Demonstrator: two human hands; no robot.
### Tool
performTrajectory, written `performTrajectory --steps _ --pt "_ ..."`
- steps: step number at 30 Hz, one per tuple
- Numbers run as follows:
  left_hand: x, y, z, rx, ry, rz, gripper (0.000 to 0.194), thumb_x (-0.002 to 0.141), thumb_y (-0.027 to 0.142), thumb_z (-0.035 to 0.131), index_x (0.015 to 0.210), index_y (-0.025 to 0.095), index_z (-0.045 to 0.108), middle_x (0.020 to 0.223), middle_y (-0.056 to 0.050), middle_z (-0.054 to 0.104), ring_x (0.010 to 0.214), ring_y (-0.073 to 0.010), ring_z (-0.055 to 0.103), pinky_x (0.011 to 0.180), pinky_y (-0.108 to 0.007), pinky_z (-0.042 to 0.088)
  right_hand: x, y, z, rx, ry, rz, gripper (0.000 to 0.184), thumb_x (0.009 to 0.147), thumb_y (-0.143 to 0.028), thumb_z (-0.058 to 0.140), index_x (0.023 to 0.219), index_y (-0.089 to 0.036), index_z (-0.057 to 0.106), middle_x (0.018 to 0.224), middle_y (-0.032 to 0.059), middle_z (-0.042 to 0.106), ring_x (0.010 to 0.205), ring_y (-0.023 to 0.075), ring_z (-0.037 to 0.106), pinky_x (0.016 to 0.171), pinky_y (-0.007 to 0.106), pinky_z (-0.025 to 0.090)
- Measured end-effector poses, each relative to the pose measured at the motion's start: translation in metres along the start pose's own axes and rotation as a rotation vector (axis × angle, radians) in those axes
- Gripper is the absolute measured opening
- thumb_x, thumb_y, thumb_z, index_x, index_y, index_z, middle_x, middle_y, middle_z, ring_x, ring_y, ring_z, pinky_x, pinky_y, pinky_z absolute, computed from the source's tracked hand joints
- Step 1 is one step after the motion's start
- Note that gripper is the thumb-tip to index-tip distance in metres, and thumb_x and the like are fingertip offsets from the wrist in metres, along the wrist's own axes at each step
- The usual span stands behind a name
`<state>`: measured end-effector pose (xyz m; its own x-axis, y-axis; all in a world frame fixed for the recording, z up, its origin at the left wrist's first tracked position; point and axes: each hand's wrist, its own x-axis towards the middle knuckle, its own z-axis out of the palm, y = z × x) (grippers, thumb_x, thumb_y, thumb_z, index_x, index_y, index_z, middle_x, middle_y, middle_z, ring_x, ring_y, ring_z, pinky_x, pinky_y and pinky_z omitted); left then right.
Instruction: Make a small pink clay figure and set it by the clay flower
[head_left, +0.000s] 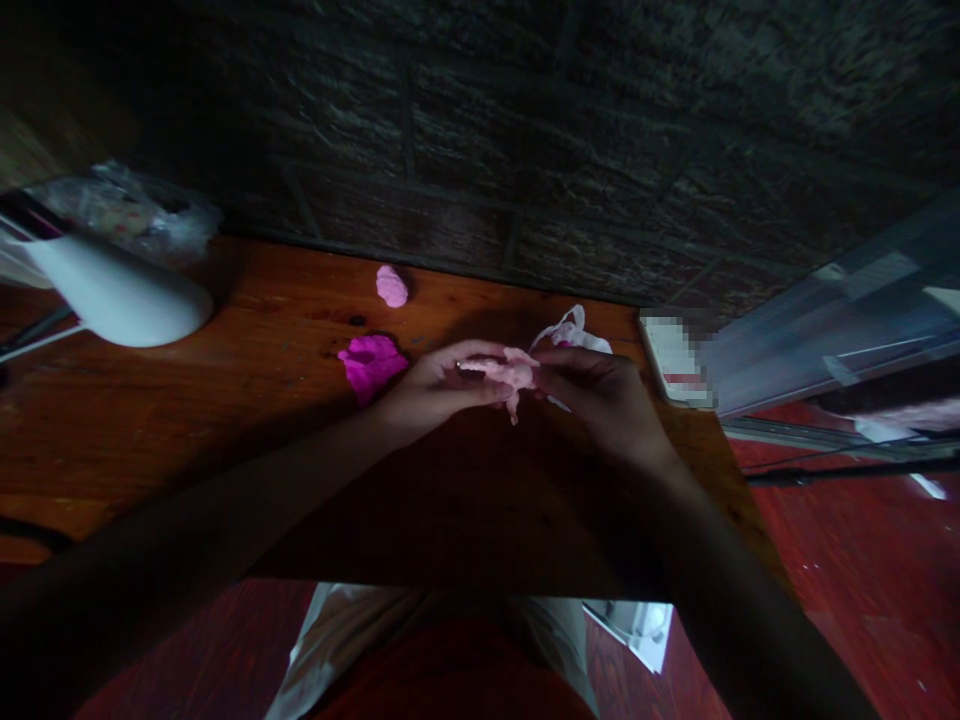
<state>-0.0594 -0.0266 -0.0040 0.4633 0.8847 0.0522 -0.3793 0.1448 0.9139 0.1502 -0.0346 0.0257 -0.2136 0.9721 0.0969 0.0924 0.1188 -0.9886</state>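
Note:
A pale pink piece of modelling clay (516,372), irregular with thin arms sticking out, is held between both hands above the wooden table. My left hand (442,385) is closed around its left side, thumb along the lower edge. The fingers of my right hand (600,390) pinch its right end. Behind the right hand lies a crumpled white wrapper (576,330), partly hidden, with a spot of magenta by it. A flattened magenta clay lump (373,366) rests left of my left hand, and a small light pink clay lump (391,286) sits farther back.
On the table (285,330), a white lamp-like object (127,290) and clear plastic bags (142,210) stand at the left. A pale box-shaped item (675,360) lies at the right edge. A dark stone-patterned wall (465,140) runs along the back.

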Motion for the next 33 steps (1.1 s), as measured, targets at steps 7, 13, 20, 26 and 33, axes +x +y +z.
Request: performTrajectory --steps 7,13,20,26,33 --pt "-0.004 0.002 0.0 0.146 0.004 0.025 0.047 0.072 0.016 0.09 0.115 0.018 0.071 0.113 -0.005 0.078 0.102 -0.0196 0.073 0.095 -0.034 0.055 0.0 -0.003 -0.008 -0.119 -0.175 -0.029 0.023 0.087 -0.038 0.077 0.102 -0.021 0.083 0.093 0.0053 0.081 0.08 0.0162 0.071 0.076 0.03 0.058" --pt "-0.004 0.002 0.0 0.132 -0.011 -0.051 0.054 0.069 0.012 0.089 0.118 0.017 0.066 0.113 -0.006 0.077 0.104 -0.0199 0.073 0.097 -0.036 0.055 0.001 -0.007 -0.014 -0.19 -0.264 -0.022 0.032 0.094 -0.047 0.07 0.105 -0.021 0.082 0.088 0.0053 0.079 0.08 0.0168 0.07 0.073 0.029 0.058" --pt "-0.003 0.005 0.002 0.135 -0.047 -0.08 0.044 0.072 0.014 0.087 0.11 0.016 0.066 0.099 -0.003 0.078 0.091 -0.0168 0.074 0.09 -0.032 0.056 0.001 -0.011 -0.015 -0.259 -0.264 -0.086 0.038 0.094 -0.053 0.069 0.104 -0.019 0.081 0.091 0.0061 0.078 0.083 0.0172 0.069 0.075 0.029 0.055" --pt "-0.002 0.001 -0.002 0.132 -0.037 -0.061 0.043 0.07 0.016 0.09 0.107 0.016 0.067 0.097 -0.002 0.078 0.089 -0.0159 0.074 0.087 -0.03 0.055 0.0 -0.007 -0.012 -0.309 -0.282 -0.128 0.032 0.098 -0.046 0.064 0.106 -0.019 0.081 0.092 0.0061 0.079 0.082 0.0176 0.07 0.077 0.03 0.054" --pt "-0.001 0.0 -0.001 0.047 -0.008 -0.059 0.036 0.075 0.023 0.09 0.105 0.018 0.071 0.098 -0.004 0.078 0.089 -0.0171 0.073 0.088 -0.033 0.056 0.001 -0.005 -0.013 -0.183 -0.216 -0.026 0.037 0.093 -0.048 0.071 0.117 -0.023 0.08 0.094 0.0046 0.079 0.077 0.0146 0.067 0.071 0.028 0.056"
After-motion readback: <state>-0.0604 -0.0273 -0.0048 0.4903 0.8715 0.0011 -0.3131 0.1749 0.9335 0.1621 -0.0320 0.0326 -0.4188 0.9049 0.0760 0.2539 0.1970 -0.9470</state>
